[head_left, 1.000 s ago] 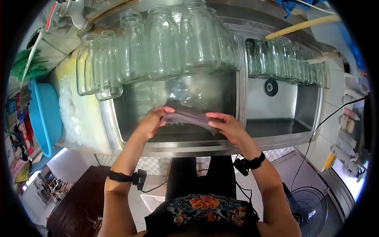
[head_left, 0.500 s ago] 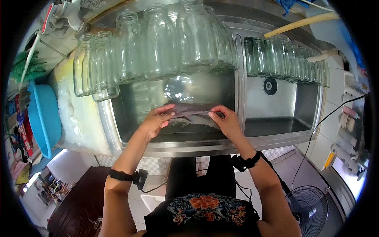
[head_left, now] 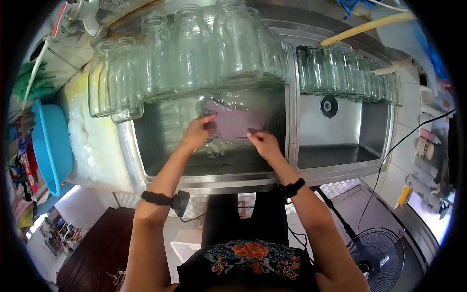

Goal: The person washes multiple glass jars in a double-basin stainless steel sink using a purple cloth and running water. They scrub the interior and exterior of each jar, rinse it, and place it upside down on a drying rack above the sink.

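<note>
A thin purple-grey cloth lies spread in the water of the left sink basin. My left hand pinches its left edge between thumb and fingers. At the lower right corner, my right hand has its fingertips closed on the fabric. Ripples and glints of light show around the far edge of the cloth. Tall clear glass bottles stand crowded along the far side of this basin, just beyond the cloth.
More glass bottles line the back of the right basin, near its drain. A yellow hose hangs above them. Two bottles stand at the left rim. A blue tub is further left; a fan stands lower right.
The cloth was bunched and narrow near the front; now it lies spread flat and farther back in the water. Both hands have moved with it, the right one also leftward.
</note>
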Demonstrator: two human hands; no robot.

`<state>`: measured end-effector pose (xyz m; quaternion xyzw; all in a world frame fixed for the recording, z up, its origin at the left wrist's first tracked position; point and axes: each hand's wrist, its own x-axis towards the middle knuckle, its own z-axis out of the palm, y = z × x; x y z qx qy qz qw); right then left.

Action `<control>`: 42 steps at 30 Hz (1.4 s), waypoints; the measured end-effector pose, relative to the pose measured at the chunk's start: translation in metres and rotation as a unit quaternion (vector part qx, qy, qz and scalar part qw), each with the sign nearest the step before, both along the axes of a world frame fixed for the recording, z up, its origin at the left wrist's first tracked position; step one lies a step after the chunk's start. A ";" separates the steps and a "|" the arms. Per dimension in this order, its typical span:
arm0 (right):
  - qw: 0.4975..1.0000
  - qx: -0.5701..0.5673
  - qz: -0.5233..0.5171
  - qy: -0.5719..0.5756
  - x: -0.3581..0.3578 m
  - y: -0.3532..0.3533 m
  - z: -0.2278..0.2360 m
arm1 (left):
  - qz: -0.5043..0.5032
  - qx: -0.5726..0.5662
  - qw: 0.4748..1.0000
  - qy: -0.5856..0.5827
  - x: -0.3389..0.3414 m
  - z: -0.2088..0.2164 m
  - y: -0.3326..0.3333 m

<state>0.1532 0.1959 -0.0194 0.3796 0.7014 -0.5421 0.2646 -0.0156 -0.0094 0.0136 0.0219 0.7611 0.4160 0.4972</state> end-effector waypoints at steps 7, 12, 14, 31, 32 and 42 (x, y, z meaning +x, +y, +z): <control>0.782 -0.385 -0.489 -0.037 -0.029 -0.011 -0.003 | 0.022 0.085 0.990 0.108 0.006 -0.004 -0.005; 0.815 -0.384 -0.414 0.129 0.004 -0.003 -0.053 | 0.092 -0.020 0.967 0.238 0.004 -0.037 -0.045; 0.772 -0.347 -0.513 0.140 -0.017 -0.010 0.025 | 0.113 -0.088 0.987 0.072 0.013 -0.045 -0.058; 0.971 0.102 0.063 0.207 -0.058 -0.043 0.081 | 0.205 0.090 0.970 -0.090 0.076 -0.062 0.007; 0.970 0.075 0.094 0.211 -0.058 -0.054 0.062 | 0.126 0.077 0.988 0.052 0.075 -0.065 0.002; 0.966 0.099 -0.155 0.182 -0.083 -0.079 -0.025 | -0.008 -0.085 0.992 0.088 0.070 -0.017 0.012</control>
